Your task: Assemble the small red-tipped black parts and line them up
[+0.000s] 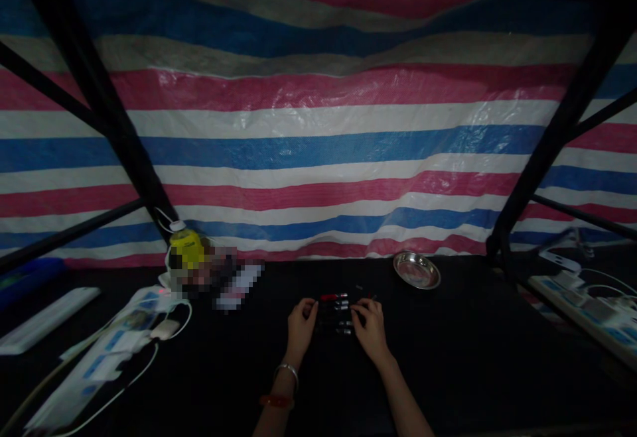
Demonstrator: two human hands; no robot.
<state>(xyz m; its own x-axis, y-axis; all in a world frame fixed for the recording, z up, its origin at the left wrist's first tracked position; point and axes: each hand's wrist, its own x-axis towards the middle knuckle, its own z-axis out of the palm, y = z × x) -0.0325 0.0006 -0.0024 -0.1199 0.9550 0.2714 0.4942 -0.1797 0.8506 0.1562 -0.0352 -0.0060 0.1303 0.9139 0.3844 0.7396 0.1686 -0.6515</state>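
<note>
Both forearms come up from the bottom edge, nearest the lens; the L wrist carries a silver bangle (287,371) and a red band (277,401). Left hand (300,324) and right hand (370,326) rest on the black bench (448,357), apart, w/ a small row of dark pens (335,314) between them. Each hand has its fingers curled in loosely at one end of the row, fingertips touching or just beside the pens; too dark to tell whether either hand actually grips one. The pens lie flat, side by side, roughly across the view; the one farthest from the person shows a red part, the others have pale tips.

Around them: a shallow metal dish (417,270) sits farther back and to the R, well apart from the hands, nothing between. Back L stands a yellow bottle (185,247) w/ a white cap, next to a blurred-out patch. A white power strip (107,351) w/ cables lies at L, another white strip (587,308) at the R edge. Black frame bars (107,115) slant up on both sides in front of a red, white & blue striped tarp (323,152) that closes off the back. Nothing blocks the hands or the pens.
</note>
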